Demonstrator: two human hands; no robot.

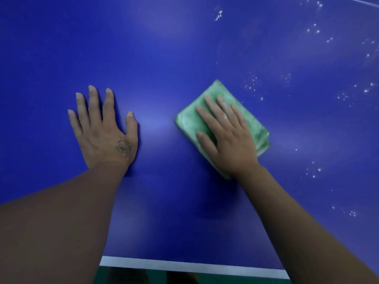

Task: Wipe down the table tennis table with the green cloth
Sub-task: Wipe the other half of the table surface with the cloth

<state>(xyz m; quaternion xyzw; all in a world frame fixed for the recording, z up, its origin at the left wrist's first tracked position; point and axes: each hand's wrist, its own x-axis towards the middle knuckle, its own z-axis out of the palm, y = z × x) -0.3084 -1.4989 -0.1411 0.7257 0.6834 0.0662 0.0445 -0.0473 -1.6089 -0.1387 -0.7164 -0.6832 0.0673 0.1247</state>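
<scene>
Right hand (227, 138), fingers flat, presses the folded green cloth (188, 121) on the blue surface (164, 48); left hand (102, 128) rests flat; droplets (252, 87) to the right remain unwiped.

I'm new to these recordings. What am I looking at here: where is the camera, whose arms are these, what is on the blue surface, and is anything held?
There is no machine here: a person works with bare hands, and the one picture comes from a camera worn on their head, looking down. The blue surface is a table tennis table, its white edge line nearest the person. The left hand lies flat on the bare table. The right hand presses, fingers straight, on a folded green cloth; nothing is gripped. White specks dot the table right of the cloth.
</scene>
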